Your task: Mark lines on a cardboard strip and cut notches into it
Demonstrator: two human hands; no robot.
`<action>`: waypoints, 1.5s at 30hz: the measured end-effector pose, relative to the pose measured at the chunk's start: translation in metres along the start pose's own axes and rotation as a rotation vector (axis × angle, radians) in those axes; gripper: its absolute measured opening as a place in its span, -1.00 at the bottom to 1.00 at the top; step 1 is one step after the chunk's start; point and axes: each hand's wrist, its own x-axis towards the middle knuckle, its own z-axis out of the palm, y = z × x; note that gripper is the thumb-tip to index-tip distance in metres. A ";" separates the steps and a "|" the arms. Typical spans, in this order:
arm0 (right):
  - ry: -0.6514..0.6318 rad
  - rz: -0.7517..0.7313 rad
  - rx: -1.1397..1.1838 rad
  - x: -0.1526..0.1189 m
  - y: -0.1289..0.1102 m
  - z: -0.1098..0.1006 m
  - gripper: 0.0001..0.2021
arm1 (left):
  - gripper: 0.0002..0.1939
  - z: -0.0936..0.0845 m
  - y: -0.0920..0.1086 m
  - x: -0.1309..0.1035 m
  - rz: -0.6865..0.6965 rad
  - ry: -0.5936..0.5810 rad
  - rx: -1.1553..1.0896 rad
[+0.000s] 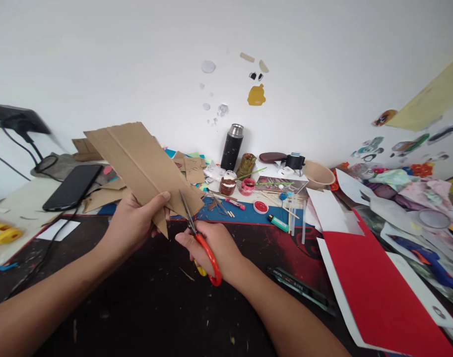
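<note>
My left hand pinches a long piece of brown cardboard near its lower end, thumb on top, and holds it up at a slant above the dark mat. The cardboard has a crease along its length and a pointed lower corner. My right hand is closed around the scissors, which have a red and a yellow handle loop. Their blades point up and away, at the cardboard's lower right part. One blade lies over its face; the other is mostly hidden. Small scraps lie on the dark mat below.
A black thermos, paint jars and a beige bowl stand at the back. Red paper and a utility knife lie to the right. A phone and a yellow tool are on the left.
</note>
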 end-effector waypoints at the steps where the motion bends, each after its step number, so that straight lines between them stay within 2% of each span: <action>1: 0.004 -0.011 -0.008 0.000 0.000 0.000 -0.65 | -0.61 0.000 0.000 0.000 -0.002 0.002 0.001; 5: 0.052 -0.072 -0.090 0.002 0.000 0.000 -0.61 | -0.62 0.002 -0.001 -0.001 -0.004 0.023 -0.009; 12: 0.088 -0.097 -0.174 0.005 0.004 0.002 -0.54 | -0.62 0.001 -0.005 -0.001 -0.011 0.022 -0.020; 17: 0.098 -0.106 -0.175 0.005 0.006 0.005 -0.61 | -0.59 0.003 -0.007 0.000 -0.013 0.038 -0.039; 23: 0.102 -0.099 -0.131 0.004 0.005 0.005 -0.58 | -0.54 0.006 -0.005 -0.001 -0.031 0.051 -0.065; 45: 0.131 -0.081 -0.226 0.006 0.006 0.010 -0.62 | -0.58 0.005 -0.002 -0.002 -0.011 0.027 -0.073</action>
